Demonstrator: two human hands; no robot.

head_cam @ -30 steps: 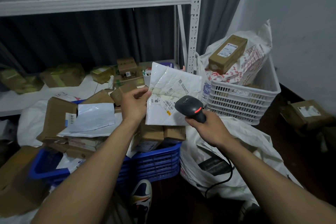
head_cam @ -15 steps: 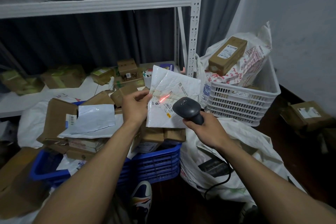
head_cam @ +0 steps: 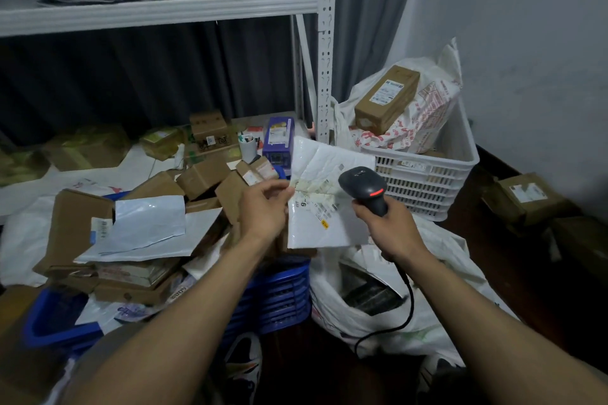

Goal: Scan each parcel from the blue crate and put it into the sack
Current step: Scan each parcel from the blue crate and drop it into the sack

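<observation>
My left hand (head_cam: 263, 209) pinches the left edge of a white padded mailer (head_cam: 324, 223), holding it upright with its label facing me. My right hand (head_cam: 386, 230) grips a black handheld scanner (head_cam: 363, 187) whose head is in front of the mailer's right side; a red light shows on it. The blue crate (head_cam: 273, 293) lies below my left arm, heaped with brown boxes and white mailers. The white sack (head_cam: 437, 260) sits open on the floor under my right hand, with dark parcels inside.
A white basket (head_cam: 427, 171) with a brown box and a printed bag stands behind the sack by the wall. A white shelf post (head_cam: 325, 43) rises behind the mailer. Boxes lie on the low shelf and on the floor at right. The scanner cable hangs over the sack.
The red scan line seen on the label half a second ago is gone. The mailer and both hands have shifted to the right, over the sack.
</observation>
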